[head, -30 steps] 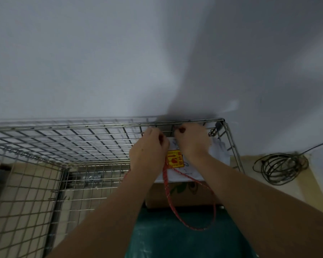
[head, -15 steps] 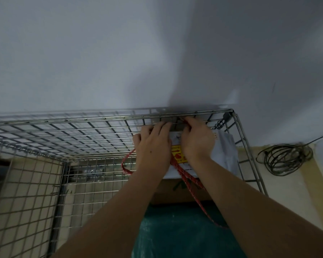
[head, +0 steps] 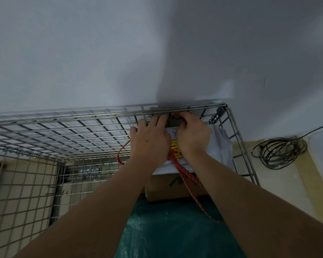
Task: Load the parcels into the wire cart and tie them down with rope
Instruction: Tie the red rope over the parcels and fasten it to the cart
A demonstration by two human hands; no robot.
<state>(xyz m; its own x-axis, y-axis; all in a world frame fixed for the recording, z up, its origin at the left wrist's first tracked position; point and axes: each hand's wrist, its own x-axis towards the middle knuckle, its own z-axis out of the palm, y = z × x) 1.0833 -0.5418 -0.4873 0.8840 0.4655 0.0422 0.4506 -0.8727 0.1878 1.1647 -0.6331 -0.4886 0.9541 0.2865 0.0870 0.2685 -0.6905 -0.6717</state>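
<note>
Two hands, left hand (head: 149,141) and right hand (head: 192,135), pinching red rope (head: 183,174) trailing lengthwise toward the viewer.

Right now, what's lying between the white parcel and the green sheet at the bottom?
In the head view, a brown cardboard box sits between the white parcel and the green sheet, with the red rope trailing across it.

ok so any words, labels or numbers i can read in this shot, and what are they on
Nothing can be quoted for sure.
Yellow and red sticker on the white parcel: red marks, too blurred to read.
Dark print on the white parcel beside the right hand: too small to read.
Green print on the cardboard box: partly hidden by the rope, unreadable.
</note>
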